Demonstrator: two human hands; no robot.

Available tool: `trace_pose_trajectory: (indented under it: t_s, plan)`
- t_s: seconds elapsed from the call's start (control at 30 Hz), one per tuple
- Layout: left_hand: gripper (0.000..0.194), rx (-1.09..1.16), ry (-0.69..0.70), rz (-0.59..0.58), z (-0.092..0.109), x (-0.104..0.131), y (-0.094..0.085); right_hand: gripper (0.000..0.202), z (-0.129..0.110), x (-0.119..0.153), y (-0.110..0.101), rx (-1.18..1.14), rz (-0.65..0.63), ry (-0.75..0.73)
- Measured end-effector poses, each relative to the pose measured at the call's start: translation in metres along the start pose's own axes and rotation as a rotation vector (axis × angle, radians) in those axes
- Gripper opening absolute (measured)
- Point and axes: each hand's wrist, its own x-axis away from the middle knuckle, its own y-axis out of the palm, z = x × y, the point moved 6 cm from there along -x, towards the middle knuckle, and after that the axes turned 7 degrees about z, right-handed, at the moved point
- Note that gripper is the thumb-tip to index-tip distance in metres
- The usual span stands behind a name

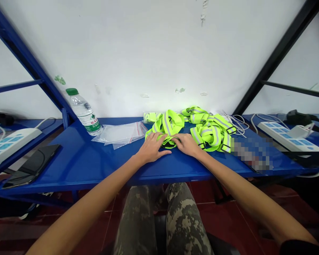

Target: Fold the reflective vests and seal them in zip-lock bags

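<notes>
In front of me on the blue table lies a loose bundle of neon-yellow reflective straps (168, 124) with silvery-grey stripes. My left hand (152, 148) rests over the bundle's near left edge, fingers laid on the strap and thumb stretched out apart from them. At the near right edge, my right hand (186, 144) has its fingers closed on a fold of the strap; the fingertips are partly hidden. Just right of it sits a second heap of the same reflective straps (215, 132) with black buckles. A smaller folded strap (150, 117) lies behind on the left.
Clear zip bags (119, 134) lie left of the straps, beside a green-capped water bottle (86, 115). A dark phone (33, 164) is at the table's left end. Power strips (13, 145) flank both sides, with white cables (240, 124) at back right. A blurred-out item (252, 156) lies right.
</notes>
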Motion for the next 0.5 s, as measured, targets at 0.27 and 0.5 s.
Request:
trace_pose_trajectory:
  t_s: [0.27, 0.5]
  plan:
    - [0.056, -0.314, 0.142, -0.157, 0.015, -0.008, 0.009, 0.027, -0.005, 0.01, -0.005, -0.06, 0.014, 0.051]
    - [0.05, -0.402, 0.2, -0.164, 0.019, -0.004, 0.015, 0.039, -0.016, 0.017, -0.005, -0.03, 0.008, -0.102]
